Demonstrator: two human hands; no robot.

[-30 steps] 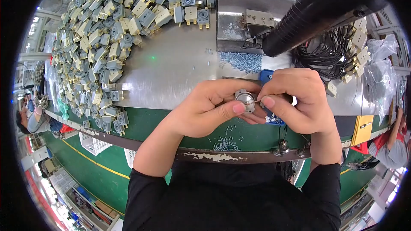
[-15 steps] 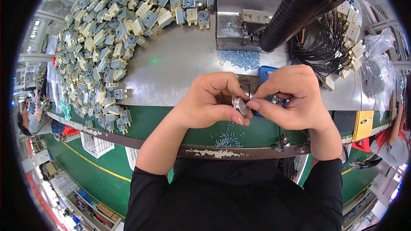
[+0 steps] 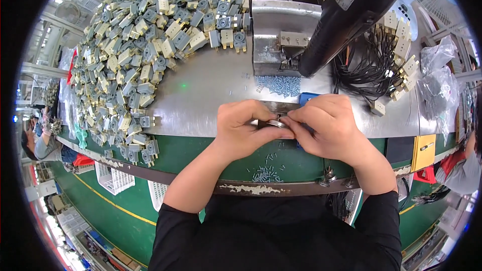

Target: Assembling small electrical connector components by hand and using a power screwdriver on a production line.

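Note:
A small round metal piece [image 3: 273, 123], seen almost edge-on, is pinched between the thumb and fingers of my left hand [image 3: 238, 126]. Against its right side press the closed thumb and fingertips of my right hand [image 3: 325, 124]; whatever lies between those fingertips is hidden. Both hands are above the front edge of the metal worktop [image 3: 201, 98]. Behind them, a pile of small bluish screws [image 3: 279, 86] lies by a metal machine [image 3: 286, 12]. More screws [image 3: 267, 174] are scattered on the green mat [image 3: 201, 153] below my hands.
A thick black cylindrical tool [image 3: 341, 25] slants down beside the machine. Grey and cream plug housings [image 3: 135, 65] are heaped at the left. Black cables with cream plugs [image 3: 366, 65] lie at the right, near a clear plastic bag [image 3: 442, 78] and a yellow notepad [image 3: 425, 153] with a pen.
The round piece has turned from a tilted, partly face-on position to nearly edge-on. My right hand has come in closer to my left, and the whole view has shifted slightly.

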